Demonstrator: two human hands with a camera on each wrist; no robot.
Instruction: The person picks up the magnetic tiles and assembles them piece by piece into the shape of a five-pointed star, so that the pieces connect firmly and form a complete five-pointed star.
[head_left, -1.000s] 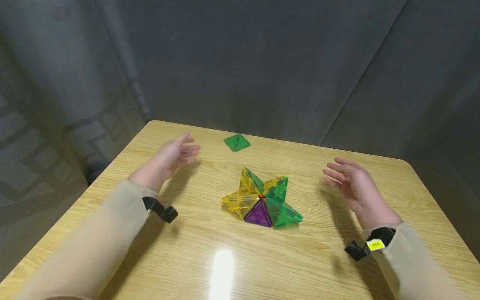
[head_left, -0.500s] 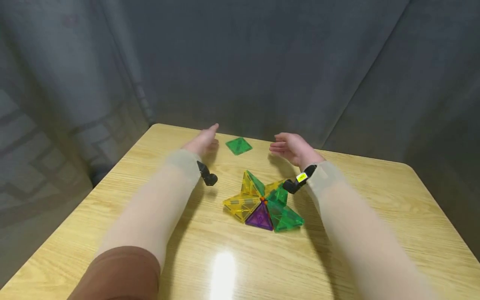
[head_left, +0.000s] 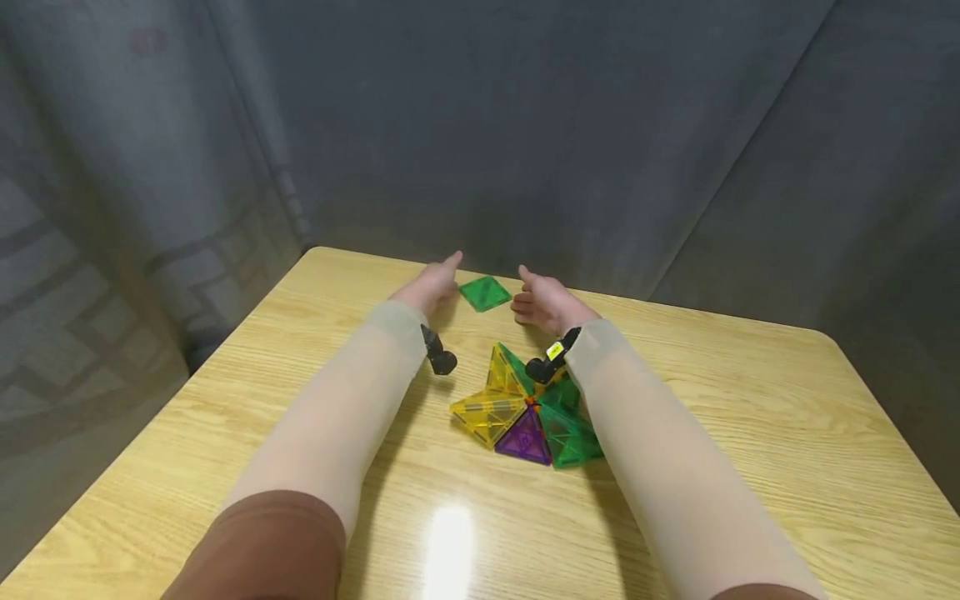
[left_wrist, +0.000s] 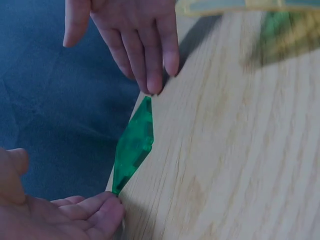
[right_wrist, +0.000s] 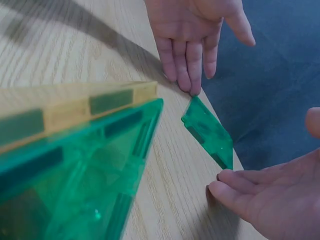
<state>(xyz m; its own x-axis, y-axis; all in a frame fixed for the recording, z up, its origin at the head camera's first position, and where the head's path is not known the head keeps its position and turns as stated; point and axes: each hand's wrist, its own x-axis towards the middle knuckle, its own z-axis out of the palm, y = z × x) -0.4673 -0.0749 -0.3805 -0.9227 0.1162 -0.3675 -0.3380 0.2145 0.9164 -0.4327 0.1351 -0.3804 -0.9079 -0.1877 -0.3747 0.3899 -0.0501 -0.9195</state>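
Note:
A translucent green diamond-shaped tile [head_left: 486, 294] lies near the table's far edge. My left hand [head_left: 435, 286] is at its left corner and my right hand [head_left: 550, 304] at its right. In the left wrist view, fingertips of the left hand [left_wrist: 65, 215] touch or nearly touch one tip of the tile [left_wrist: 134, 145], while the right hand [left_wrist: 137, 35] reaches the opposite tip. Fingers of both hands are extended and thumbs stand apart. Closer to me sits a star-like build of magnetic tiles, with yellow tiles [head_left: 487, 415], a purple triangle [head_left: 525, 437] and green tiles [head_left: 566, 437]. My right forearm partly hides it.
The wooden table [head_left: 750, 392] extends to both sides. A dark grey curtain [head_left: 480, 142] hangs just behind its far edge. In the right wrist view, a green and yellow part of the build [right_wrist: 100, 165] stands close to the camera.
Both hands have moved forward and inward, from wide apart beside the build to either side of the green tile. The tile and the build look unmoved.

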